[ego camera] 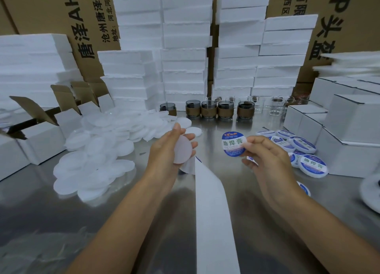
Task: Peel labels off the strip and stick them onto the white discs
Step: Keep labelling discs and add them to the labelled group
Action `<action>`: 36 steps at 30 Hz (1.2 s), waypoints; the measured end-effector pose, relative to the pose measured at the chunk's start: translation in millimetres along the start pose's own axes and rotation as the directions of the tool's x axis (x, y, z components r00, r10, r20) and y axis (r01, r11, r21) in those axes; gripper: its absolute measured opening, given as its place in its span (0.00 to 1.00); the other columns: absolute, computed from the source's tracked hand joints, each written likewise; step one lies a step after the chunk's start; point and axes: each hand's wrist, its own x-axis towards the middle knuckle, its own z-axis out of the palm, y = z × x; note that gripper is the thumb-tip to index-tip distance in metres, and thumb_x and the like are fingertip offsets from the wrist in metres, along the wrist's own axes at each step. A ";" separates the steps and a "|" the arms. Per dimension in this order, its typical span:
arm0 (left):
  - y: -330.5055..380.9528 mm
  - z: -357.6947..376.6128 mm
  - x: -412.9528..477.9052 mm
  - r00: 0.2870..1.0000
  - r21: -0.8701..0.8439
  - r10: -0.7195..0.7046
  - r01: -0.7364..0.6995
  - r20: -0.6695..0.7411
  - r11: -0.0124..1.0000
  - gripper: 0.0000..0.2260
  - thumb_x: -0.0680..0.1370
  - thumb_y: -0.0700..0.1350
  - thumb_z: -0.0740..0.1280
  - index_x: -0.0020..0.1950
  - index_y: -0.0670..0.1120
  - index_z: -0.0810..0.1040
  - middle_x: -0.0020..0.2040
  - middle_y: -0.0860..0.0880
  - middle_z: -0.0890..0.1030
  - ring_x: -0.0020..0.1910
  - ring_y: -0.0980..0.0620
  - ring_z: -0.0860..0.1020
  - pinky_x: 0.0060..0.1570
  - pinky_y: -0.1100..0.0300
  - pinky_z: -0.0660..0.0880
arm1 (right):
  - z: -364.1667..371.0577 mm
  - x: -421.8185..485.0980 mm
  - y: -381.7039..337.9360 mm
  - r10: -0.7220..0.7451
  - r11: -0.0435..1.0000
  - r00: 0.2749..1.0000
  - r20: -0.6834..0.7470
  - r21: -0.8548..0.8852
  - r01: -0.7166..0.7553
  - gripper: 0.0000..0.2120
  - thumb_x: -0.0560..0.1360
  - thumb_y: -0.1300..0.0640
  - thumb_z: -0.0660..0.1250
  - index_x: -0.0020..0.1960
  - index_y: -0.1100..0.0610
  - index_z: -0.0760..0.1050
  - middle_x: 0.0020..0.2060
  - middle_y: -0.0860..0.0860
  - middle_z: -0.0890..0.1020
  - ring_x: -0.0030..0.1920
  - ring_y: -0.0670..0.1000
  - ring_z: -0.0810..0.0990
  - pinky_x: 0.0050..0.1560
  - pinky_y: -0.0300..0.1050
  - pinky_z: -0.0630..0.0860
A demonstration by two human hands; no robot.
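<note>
My left hand (166, 148) grips a plain white disc (183, 150) above the metal table, its flat face turned toward the right. My right hand (265, 156) pinches a round blue-and-white label (232, 144) by its right edge, held in the air a short way right of the disc. The white backing strip (211, 208) runs from under my hands down to the bottom edge of the view. A heap of bare white discs (100, 150) lies to the left. Labelled discs (304, 152) are piled to the right.
The steel table (61, 212) carries open white cartons (41, 134) on the left and closed white boxes (349, 138) on the right. Foam slabs (185, 47) and brown cartons stand stacked behind. Glass cups with brown sleeves (209, 109) line the back.
</note>
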 end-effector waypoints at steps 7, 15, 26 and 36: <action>-10.5 14.3 -11.8 0.929 -0.068 -0.189 0.221 0.318 0.973 0.22 0.76 0.60 0.55 0.47 0.43 0.76 0.43 0.42 0.82 0.41 0.47 0.82 0.41 0.56 0.79 | 11.2 -14.1 -3.8 -0.010 0.999 0.964 0.267 -0.036 0.021 0.02 0.65 0.58 0.70 0.34 0.53 0.79 0.32 0.45 0.82 0.33 0.41 0.77 0.38 0.37 0.71; -21.0 17.4 -12.4 0.894 -0.011 -0.226 0.250 0.387 0.968 0.27 0.69 0.65 0.55 0.48 0.43 0.76 0.40 0.45 0.84 0.40 0.49 0.83 0.42 0.58 0.80 | 16.8 -15.9 7.5 -0.074 0.969 0.978 0.195 -0.217 0.116 0.09 0.67 0.63 0.73 0.33 0.52 0.80 0.38 0.48 0.85 0.37 0.46 0.79 0.42 0.37 0.76; -23.8 17.8 -12.9 0.882 0.013 -0.229 0.245 0.411 0.969 0.26 0.67 0.64 0.58 0.48 0.43 0.78 0.41 0.45 0.84 0.40 0.50 0.83 0.42 0.59 0.81 | 17.4 -15.0 8.3 -0.001 0.979 0.998 0.062 -0.203 0.014 0.04 0.67 0.62 0.74 0.37 0.57 0.79 0.36 0.52 0.85 0.36 0.45 0.83 0.34 0.31 0.75; -27.6 13.9 -15.6 0.878 0.076 -0.161 0.141 0.451 0.987 0.09 0.64 0.41 0.75 0.44 0.49 0.85 0.49 0.43 0.83 0.48 0.47 0.81 0.46 0.57 0.80 | 16.9 -17.5 5.4 0.038 0.985 0.998 0.053 -0.169 -0.029 0.02 0.69 0.63 0.72 0.39 0.58 0.80 0.30 0.52 0.83 0.28 0.42 0.79 0.30 0.30 0.74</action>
